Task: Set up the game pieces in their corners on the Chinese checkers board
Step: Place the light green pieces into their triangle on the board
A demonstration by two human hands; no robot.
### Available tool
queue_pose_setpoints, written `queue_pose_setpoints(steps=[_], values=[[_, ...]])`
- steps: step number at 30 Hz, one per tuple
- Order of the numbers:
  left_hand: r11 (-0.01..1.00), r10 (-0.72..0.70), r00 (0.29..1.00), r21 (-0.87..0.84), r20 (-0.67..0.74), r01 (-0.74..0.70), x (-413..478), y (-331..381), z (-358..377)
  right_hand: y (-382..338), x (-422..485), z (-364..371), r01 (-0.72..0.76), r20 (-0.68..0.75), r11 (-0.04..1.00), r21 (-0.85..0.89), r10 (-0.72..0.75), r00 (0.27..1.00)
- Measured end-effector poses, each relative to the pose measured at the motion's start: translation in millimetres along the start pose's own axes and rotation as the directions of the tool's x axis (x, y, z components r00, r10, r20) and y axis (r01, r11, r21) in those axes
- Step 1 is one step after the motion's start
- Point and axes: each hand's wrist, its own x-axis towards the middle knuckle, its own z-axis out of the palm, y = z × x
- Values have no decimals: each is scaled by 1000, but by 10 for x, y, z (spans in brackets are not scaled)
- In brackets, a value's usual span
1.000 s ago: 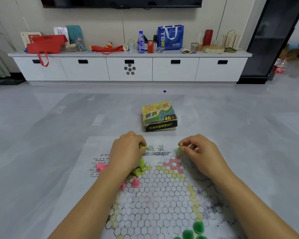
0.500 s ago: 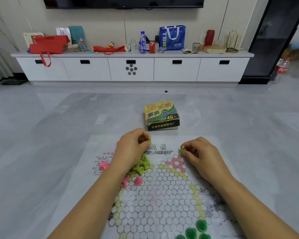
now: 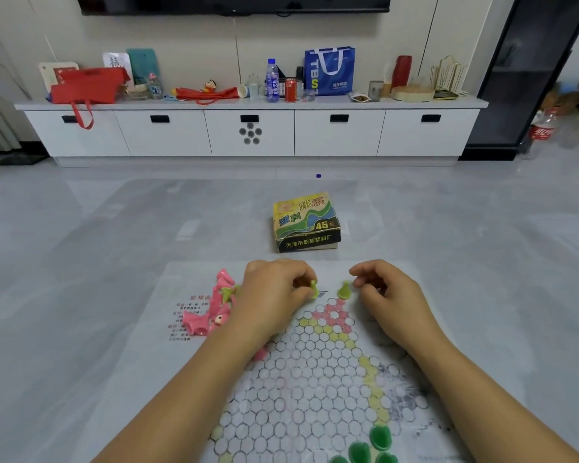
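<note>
Slid rightward since half a second ago with the left hand (image 3: 274,297), off the pink pieces (image 3: 211,312) and up beside the far corner of the board (image 3: 315,379). Left those pink pieces heaped in plain view on the printed margin left of the grid, with one light green stray (image 3: 227,292) lying among them.

Now pinches a light green piece (image 3: 314,289) between thumb and curled fingers (image 3: 298,279), knuckles up, the piece poking out to the right and held just short of the pink-printed corner.

Eased back a little with the right hand (image 3: 391,299) over the same span, leaving a second light green piece (image 3: 344,291) upright and fully in view at the very tip of that corner. Keeps thumb and forefinger bent toward its top, only narrowly parted, the other fingers loosely curled behind. Cannot tell whether touching the piece's tip or sitting just beside it.

Shows several dark green pieces (image 3: 380,437) grouped at the near right of the grid, by the bottom edge of the view. Lies flat on a grey tiled floor (image 3: 81,279), this board, with a small game box (image 3: 306,223) just beyond its far edge and a long white cabinet (image 3: 168,135) against the wall well behind.
</note>
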Motion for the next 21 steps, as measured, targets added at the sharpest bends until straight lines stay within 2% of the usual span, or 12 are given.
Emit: queue_pose_setpoints(steps=[3, 6, 8, 10, 12, 14, 16, 19, 21], values=[[992, 58, 997, 111, 42, -63, -6, 36, 46, -17, -8, -4, -31, -18, 995, 99, 33, 999], [988, 50, 996, 144, 73, -60, -10, 39, 43, -33, -10, -9, -4, -30, 997, 83, 6, 1000], [995, 20, 996, 99, 84, -28, -10, 37, 11, -50, -20, 1, 96, -15, 995, -37, -96, 995], [1000, -21, 995, 6, 98, 20, -17, 36, -38, -91, -39, 32, 235, 28, 951, -202, -235, 972], [991, -52, 989, -113, 135, 67, -14, 23, -91, -128, -64, 75, 364, 62, 859, -360, -367, 928], [977, -72, 983, -184, 167, 103, 1, 5, -178, -165, -87, 112, 425, 109, 761, -490, -430, 896], [982, -89, 989, -154, 118, 107, 25, -50, -327, -183, -97, 130, 442, 144, 712, -545, -440, 886], [985, -161, 987, -74, -30, 158, 44, -199, -607, -181, -101, 115, 419, 126, 746, -518, -418, 900], [974, -222, 974, 35, -34, 223, 32, -293, -744, -192, -104, 102, 388, 132, 775, -499, -374, 918]])
